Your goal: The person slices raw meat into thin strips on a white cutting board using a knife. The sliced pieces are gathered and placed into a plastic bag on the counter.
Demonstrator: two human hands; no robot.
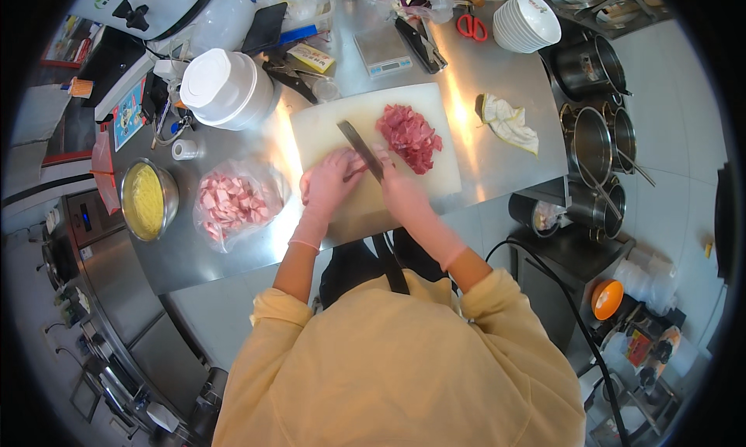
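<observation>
A white cutting board point(326, 121) lies on the steel table before me. My right hand point(402, 190), in a pink glove, grips a knife point(360, 148) whose dark blade points up and to the left over the board. My left hand point(331, 182), gloved alike, presses a piece of raw meat point(354, 165) beside the blade; the hand hides much of that piece. A heap of sliced raw red meat point(410, 138) lies on the board's right half. Left of the board sits a clear plastic bag point(220, 237) with pale pink meat chunks point(230, 202).
A steel bowl point(173, 199) of yellow shreds stands at the far left. White tubs point(233, 91), a digital scale point(382, 51), red-handled scissors point(471, 27) and stacked white bowls point(524, 24) stand behind. A cloth glove point(510, 121) lies right of the board, with pots point(593, 141) beyond the table edge.
</observation>
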